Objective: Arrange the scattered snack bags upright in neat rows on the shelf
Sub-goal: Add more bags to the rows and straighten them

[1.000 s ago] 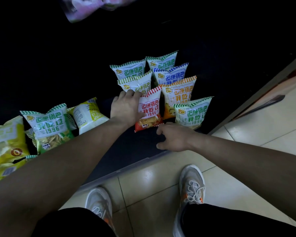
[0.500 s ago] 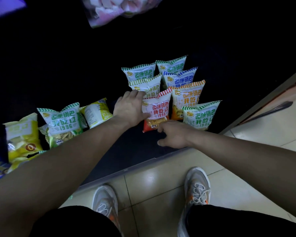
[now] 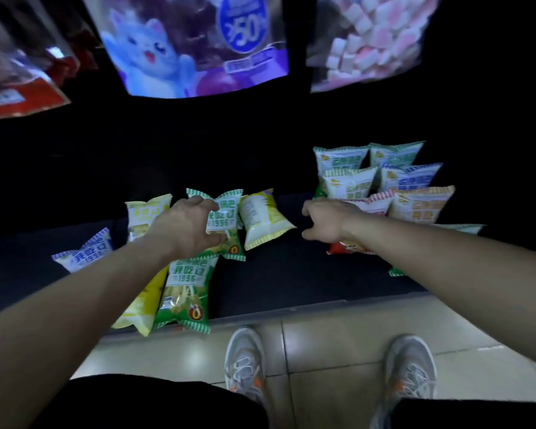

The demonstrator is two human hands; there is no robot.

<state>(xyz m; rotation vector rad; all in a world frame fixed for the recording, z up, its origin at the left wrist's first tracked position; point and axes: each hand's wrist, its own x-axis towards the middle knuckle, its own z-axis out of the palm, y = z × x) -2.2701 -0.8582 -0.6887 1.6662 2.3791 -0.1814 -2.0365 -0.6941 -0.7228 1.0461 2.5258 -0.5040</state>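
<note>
The left hand [image 3: 184, 226] reaches to the loose pile at about nine o'clock of the shelf [image 3: 279, 283], its fingers [image 3: 206, 204] curled over the top edge of a green-striped bag [image 3: 225, 218]; the grip looks closed on the seam, probably because that is the easiest part to lift a floppy pouch by. Just at three o'clock of it a yellow bag [image 3: 265, 218] lies tilted, back side up. Nearer the shelf's front lip, a second green bag [image 3: 188, 292] lies flat, partly over another yellow bag [image 3: 143, 301] (both plainly unsorted). A blue-striped bag [image 3: 84, 250] lies flat toward nine o'clock.

The right hand [image 3: 325, 221] hovers loosely half-curled, holding nothing that I can see, beside the standing rows [image 3: 381, 181] at two o'clock, likely ready to steady them. A red-striped bag [image 3: 379, 204] stands at the front of those rows, partly hidden behind the wrist.
</note>
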